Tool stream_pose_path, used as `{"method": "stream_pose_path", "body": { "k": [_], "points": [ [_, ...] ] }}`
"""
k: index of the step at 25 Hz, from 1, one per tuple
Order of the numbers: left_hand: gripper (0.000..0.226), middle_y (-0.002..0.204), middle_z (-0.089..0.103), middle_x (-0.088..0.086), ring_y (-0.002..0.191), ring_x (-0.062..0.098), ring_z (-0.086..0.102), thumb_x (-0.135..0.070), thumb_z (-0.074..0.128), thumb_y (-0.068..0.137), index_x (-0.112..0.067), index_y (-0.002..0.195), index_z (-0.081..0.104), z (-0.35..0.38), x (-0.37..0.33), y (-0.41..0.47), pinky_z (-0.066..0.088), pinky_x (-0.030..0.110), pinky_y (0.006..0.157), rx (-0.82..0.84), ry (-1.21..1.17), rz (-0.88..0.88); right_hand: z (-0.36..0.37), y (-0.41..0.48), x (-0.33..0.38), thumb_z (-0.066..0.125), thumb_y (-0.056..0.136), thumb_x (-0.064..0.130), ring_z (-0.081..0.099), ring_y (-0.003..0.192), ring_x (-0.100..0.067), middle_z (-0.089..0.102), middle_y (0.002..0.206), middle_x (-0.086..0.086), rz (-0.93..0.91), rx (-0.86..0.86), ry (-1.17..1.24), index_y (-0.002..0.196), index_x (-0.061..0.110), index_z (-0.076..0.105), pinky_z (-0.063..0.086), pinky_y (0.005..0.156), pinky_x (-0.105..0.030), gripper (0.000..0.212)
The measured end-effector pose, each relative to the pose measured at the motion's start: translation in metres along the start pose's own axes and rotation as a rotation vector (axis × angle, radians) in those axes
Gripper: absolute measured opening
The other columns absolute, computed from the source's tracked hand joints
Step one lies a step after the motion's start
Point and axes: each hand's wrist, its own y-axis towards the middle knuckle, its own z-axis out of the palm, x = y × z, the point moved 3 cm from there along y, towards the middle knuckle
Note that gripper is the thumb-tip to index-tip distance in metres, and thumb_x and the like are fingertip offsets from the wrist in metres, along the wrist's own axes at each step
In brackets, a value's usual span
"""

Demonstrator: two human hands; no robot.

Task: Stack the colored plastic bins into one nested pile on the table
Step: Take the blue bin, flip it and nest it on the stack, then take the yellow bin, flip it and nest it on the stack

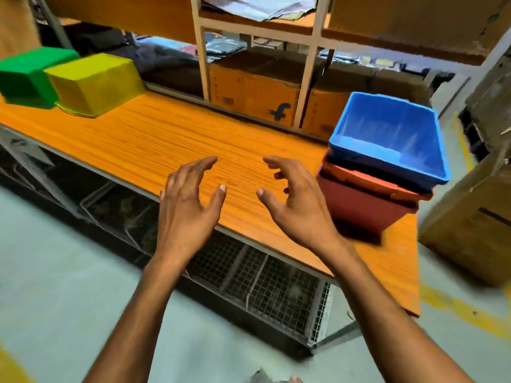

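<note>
A blue bin sits nested, mouth up, in a red bin at the right end of the orange table. At the far left a yellow bin lies upside down, with a green bin upside down beside it, further left. My left hand and my right hand hover over the table's near edge, palms facing each other, fingers spread, holding nothing. The right hand is just left of the red bin, not touching it.
Behind the table stands a white-framed shelf with cardboard boxes. Wire mesh baskets sit under the table. More cardboard boxes stand on the floor at the right.
</note>
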Motion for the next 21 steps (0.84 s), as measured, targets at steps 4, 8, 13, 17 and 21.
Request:
{"method": "stream_pose_path", "body": {
  "k": [4, 8, 13, 17, 21],
  "points": [
    [0.056, 0.147, 0.052, -0.009, 0.137, 0.015, 0.043, -0.038, 0.064, 0.096, -0.035, 0.148, 0.046, -0.066, 0.073, -0.021, 0.036, 0.047, 0.107, -0.009, 0.08, -0.043, 0.083, -0.01, 0.054, 0.066, 0.092, 0.04, 0.052, 0.123, -0.01, 0.052, 0.139, 0.012, -0.024, 0.083, -0.016, 0.146, 0.032, 0.047, 0.053, 0.091, -0.037, 0.057],
    [0.058, 0.145, 0.053, -0.002, 0.137, 0.021, 0.044, -0.034, 0.065, 0.095, -0.026, 0.149, 0.047, -0.138, 0.142, -0.041, 0.036, 0.046, 0.108, -0.018, 0.247, -0.008, 0.165, -0.011, 0.114, 0.062, 0.094, 0.042, 0.048, 0.128, -0.008, 0.051, 0.14, 0.014, -0.034, 0.129, -0.002, 0.146, 0.035, 0.045, 0.048, 0.099, -0.033, 0.056],
    [0.058, 0.144, 0.053, -0.004, 0.137, 0.018, 0.045, -0.033, 0.064, 0.094, -0.026, 0.149, 0.047, -0.205, 0.217, -0.051, 0.038, 0.044, 0.107, -0.027, 0.328, -0.063, 0.252, 0.002, 0.172, 0.063, 0.094, 0.043, 0.043, 0.13, -0.001, 0.05, 0.14, 0.017, 0.0, 0.182, 0.076, 0.146, 0.037, 0.046, 0.036, 0.103, -0.022, 0.055],
    [0.059, 0.146, 0.052, -0.005, 0.138, 0.017, 0.043, -0.034, 0.066, 0.093, -0.027, 0.149, 0.046, -0.228, 0.274, -0.037, 0.039, 0.045, 0.108, -0.023, 0.313, -0.15, 0.308, 0.03, 0.2, 0.063, 0.093, 0.044, 0.042, 0.129, 0.002, 0.049, 0.141, 0.018, 0.003, 0.224, 0.096, 0.145, 0.039, 0.044, 0.034, 0.1, -0.02, 0.055],
    [0.061, 0.149, 0.05, -0.007, 0.141, 0.016, 0.041, -0.036, 0.065, 0.094, -0.028, 0.15, 0.043, -0.237, 0.335, 0.009, 0.037, 0.048, 0.112, 0.0, 0.273, -0.197, 0.361, 0.082, 0.209, 0.06, 0.093, 0.047, 0.044, 0.132, -0.001, 0.05, 0.142, 0.018, -0.014, 0.233, 0.099, 0.144, 0.041, 0.044, 0.037, 0.104, -0.025, 0.054]
  ]
}}
